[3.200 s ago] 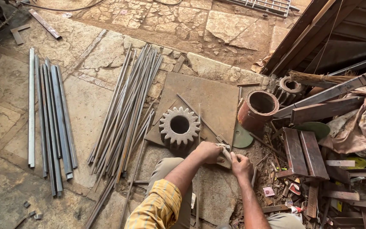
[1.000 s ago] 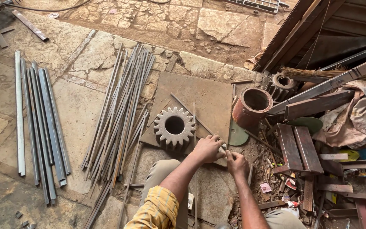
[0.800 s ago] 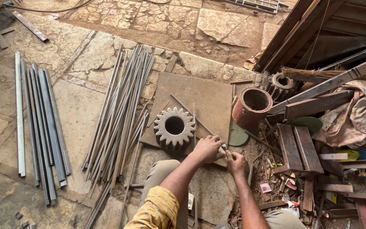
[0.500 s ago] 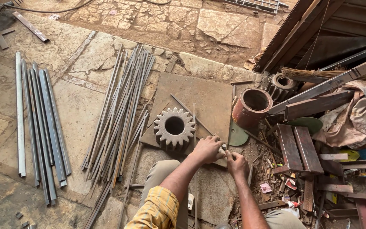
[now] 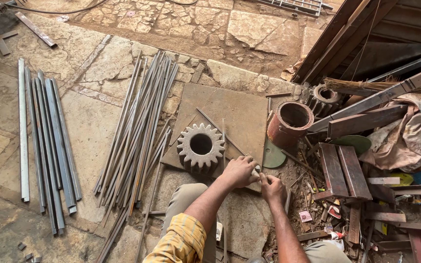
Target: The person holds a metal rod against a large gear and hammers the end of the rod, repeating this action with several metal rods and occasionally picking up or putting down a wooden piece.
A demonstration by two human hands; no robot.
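Cracked stone paving [image 5: 88, 141] forms the working floor of this yard, seen from above my knees. Nearest the camera, my left forearm in its yellow sleeve [image 5: 181, 241] reaches forward; my left hand [image 5: 239, 171] is curled closed over a small pale object [image 5: 256, 170], of which only a sliver shows, so I cannot tell what it is. My right hand [image 5: 272, 187] meets it from the right, fingers pinched together at the same object, both hands touching at the near right corner of a flat square metal plate [image 5: 235, 114]. Just left of my hands, a large rusty gear wheel [image 5: 200, 146] with a round bore lies flat on that plate, and a thin rod [image 5: 219, 130] lies diagonally across the plate behind it. Left of the plate, a loose bundle of long thin steel rods [image 5: 140, 126] fans out along the floor; farther left, well apart, flat steel bars [image 5: 45, 141] lie side by side. Right of the plate stands a rusty open cylinder [image 5: 290, 122], with a second, smaller gear [image 5: 325, 97] beyond it. To my right lie scrap boards [image 5: 339, 168] and a crumpled cloth [image 5: 415, 131]. Farthest off, dark planks [image 5: 366, 39] lean at the upper right.
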